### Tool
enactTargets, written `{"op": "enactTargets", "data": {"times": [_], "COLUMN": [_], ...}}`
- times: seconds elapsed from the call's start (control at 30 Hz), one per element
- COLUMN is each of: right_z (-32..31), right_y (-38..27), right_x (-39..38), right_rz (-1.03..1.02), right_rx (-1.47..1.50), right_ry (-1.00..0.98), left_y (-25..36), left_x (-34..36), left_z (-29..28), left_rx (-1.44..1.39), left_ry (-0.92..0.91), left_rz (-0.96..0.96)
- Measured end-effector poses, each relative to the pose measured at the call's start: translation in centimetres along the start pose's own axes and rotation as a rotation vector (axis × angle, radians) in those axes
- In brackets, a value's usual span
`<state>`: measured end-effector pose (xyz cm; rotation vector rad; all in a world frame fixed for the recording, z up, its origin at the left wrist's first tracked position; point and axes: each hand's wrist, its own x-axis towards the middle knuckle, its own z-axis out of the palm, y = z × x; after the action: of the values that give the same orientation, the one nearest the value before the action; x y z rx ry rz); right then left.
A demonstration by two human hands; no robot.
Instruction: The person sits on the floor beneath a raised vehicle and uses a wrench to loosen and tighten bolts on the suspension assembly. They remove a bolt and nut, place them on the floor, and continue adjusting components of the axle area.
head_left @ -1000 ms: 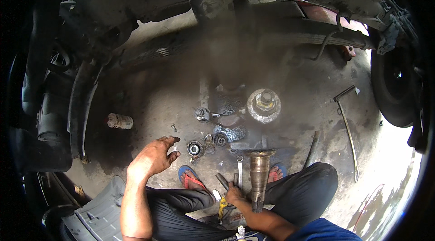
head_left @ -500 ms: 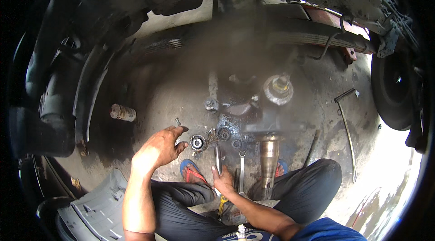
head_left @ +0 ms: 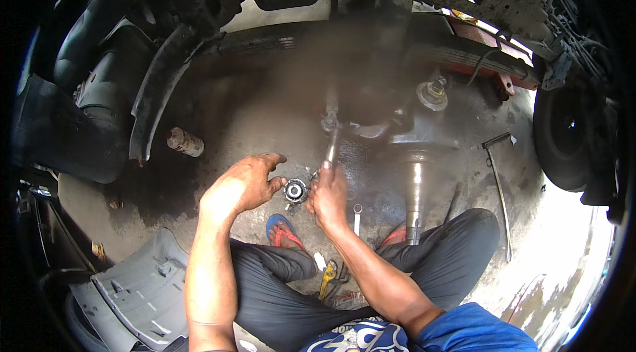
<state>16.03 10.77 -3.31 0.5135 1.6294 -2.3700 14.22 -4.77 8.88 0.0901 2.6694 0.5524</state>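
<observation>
My left hand point(head_left: 242, 186) holds nothing, thumb and fingers apart. Its thumb tip is close to a greasy round metal part point(head_left: 295, 190) with a ring-shaped centre; I cannot tell whether they touch. My right hand point(head_left: 328, 198) is wrapped round a smooth silver metal bar point(head_left: 332, 145), which points away from me. The bar's far end comes near a knobbed joint point(head_left: 329, 121) on the vehicle's underside, and a blurred patch makes contact there unclear. To the right hangs a steel axle spindle point(head_left: 413, 196).
A ring-ended wrench point(head_left: 357, 221) and a yellow-handled tool point(head_left: 328, 278) lie between my feet. A spray can point(head_left: 185, 143) lies at left, a long bent bar point(head_left: 499, 193) at right. A grey plastic panel point(head_left: 142, 299) is at lower left, a tyre point(head_left: 571, 123) at far right.
My right hand has moved forward and up with the bar, from between my knees to beside the round part. The left hand stays beside that part. The whole view has shifted slightly.
</observation>
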Motion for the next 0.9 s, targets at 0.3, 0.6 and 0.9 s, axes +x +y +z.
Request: {"op": "enactTargets", "data": {"times": [0.3, 0.6, 0.9], "right_z": [-0.5, 0.5, -0.1], "right_y": [0.4, -5.0, -2.9], "right_x": [0.3, 3.0, -3.6], "right_rz": [-0.025, 0.011, -0.244], "right_rx": [-0.054, -0.03, -0.203], "right_ry": [0.007, 0.041, -0.35], "left_y": [0.0, 0.3, -1.1], "left_x": [-0.6, -0.3, 1.2], "left_z": [-0.5, -0.6, -0.7], "left_rx": [-0.008, -0.003, 0.032], "left_ry": [-0.002, -0.058, 0.072], "left_rz": [0.018, 0.015, 0.024]}}
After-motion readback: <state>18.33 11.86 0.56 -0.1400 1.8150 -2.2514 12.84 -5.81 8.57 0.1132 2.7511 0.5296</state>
